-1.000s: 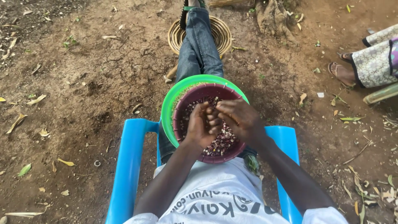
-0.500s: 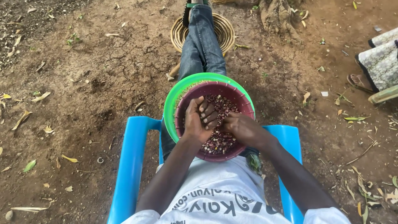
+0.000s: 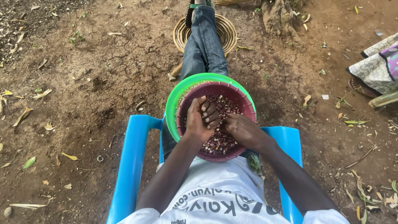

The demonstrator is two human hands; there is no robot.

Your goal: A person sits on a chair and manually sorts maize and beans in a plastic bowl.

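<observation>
The small dark red & white beans [image 3: 226,107] fill the round maroon plastic bowl [image 3: 244,107], which sits inside a bigger round green plastic bowl [image 3: 176,101] on the person's lap. Both hands are right in the beans, so the beans lie straight under them & a bit ahead, toward the knees. The heap is round, no long side to it.

The left hand [image 3: 200,120] is curled halfway, fingers [image 3: 209,118] bent in, w/ a few beans cupped in it, I think; can't see inside the palm. The right hand [image 3: 242,130] lies flat & low on the beans, fingers tucked toward the left hand, touching it or nearly. Can't tell if it pinches any beans. Both hands are just as near to the heap.

Around the hands: a bright blue plastic chair [image 3: 132,166] under the person, blue jeans legs [image 3: 204,45] stretched out past the bowls, & a round woven basket tray [image 3: 228,31] on the dirt ground [image 3: 91,83] under the feet. Dry leaves lie about. Far off to the right, another person's patterned cloth [image 3: 379,62] shows.
</observation>
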